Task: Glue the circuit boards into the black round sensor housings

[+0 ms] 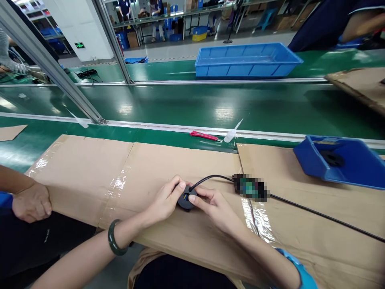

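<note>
Between my two hands is a round black plastic housing (pixel 185 200) with a few coloured wires showing in its centre opening. My left hand (pixel 170 197) pinches its left edge between thumb and fingers. From the other side my right hand (pixel 212 205) grips it, the thumb pressed onto its face near the wires. A black cable (pixel 213 176) leaves the top of the housing and arcs right to a dark module with a green part (pixel 251 188), which is blurred out. Beyond that, a black cord (pixel 325 218) runs to the right edge. Cardboard (pixel 144 237) lies under all of this.
A blue bin (pixel 355 164) with a black round part (pixel 331 158) stands at right. Past the cardboard lie a red utility knife (pixel 206 136) and a white plastic piece (pixel 233 131). A blue crate (pixel 248 72) sits across the green belt (pixel 180 100). Another person's hand (pixel 32 202) rests at left.
</note>
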`<state>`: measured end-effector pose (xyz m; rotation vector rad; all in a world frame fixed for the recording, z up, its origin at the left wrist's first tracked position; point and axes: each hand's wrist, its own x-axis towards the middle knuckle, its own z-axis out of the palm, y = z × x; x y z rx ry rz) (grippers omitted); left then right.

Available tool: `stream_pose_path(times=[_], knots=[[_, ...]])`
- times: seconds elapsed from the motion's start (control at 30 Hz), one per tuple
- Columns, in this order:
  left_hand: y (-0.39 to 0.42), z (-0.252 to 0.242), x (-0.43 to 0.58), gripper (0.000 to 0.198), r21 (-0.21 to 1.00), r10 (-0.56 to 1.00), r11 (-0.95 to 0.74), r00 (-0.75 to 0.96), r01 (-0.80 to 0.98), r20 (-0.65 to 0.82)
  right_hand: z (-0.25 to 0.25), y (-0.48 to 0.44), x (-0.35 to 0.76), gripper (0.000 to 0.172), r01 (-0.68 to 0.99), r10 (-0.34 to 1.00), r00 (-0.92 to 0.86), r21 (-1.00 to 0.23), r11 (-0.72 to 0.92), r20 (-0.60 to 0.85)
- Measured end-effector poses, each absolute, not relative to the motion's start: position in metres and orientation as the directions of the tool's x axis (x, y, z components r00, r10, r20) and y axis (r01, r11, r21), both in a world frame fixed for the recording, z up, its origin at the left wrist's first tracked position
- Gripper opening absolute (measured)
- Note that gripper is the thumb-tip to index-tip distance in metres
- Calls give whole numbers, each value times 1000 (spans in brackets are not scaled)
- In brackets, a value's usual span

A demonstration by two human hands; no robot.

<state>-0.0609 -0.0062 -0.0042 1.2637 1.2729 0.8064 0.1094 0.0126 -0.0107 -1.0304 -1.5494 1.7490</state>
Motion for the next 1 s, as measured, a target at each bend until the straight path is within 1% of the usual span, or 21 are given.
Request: stream_pose_path(times=[0.07,0.1,0.2,0.23,0.3,0.5,0.57,0.63,0.7,0.8,0.87,1.0], knots=[[-3,-5,-65,50,964,944,233,207,129,-256,-11,12,110,43,85,830,-529,-984,-156,-177],[-2,-5,-68,51,963,935,255,231,85,-268,-12,12,111,44,93,831,-526,-984,-154,-180],[-3,-4,-75,37,949,896,313,343,-36,-282,-13,11,112,44,112,830,-525,-982,-154,-190],[-5,-5,-76,37,947,887,318,371,-55,-276,-13,11,112,44,118,829,-525,-981,-156,-194],[-7,-6,-77,43,945,878,319,399,-76,-265,-13,11,113,43,119,827,-523,-979,-166,-204],[-6,-5,-73,37,957,883,287,397,-38,-250,-16,14,117,40,39,797,-546,-958,-284,-258],[-3,-3,-72,36,952,869,305,421,-42,-260,-17,18,119,44,44,777,-562,-948,-314,-283],[-1,-1,-73,36,947,854,319,444,-37,-270,-17,21,119,52,53,765,-566,-940,-338,-307],[1,0,-73,36,947,843,319,468,-39,-265,-15,24,119,54,54,763,-572,-943,-329,-300],[2,0,-74,35,953,839,298,492,-59,-232,-12,27,116,43,41,743,-616,-953,-300,-261],[1,0,-75,33,966,848,254,492,-54,-196,-11,27,115,39,38,735,-626,-951,-307,-262],[-3,2,-74,22,988,885,151,440,34,-150,-11,27,115,34,43,740,-619,-952,-304,-264]])
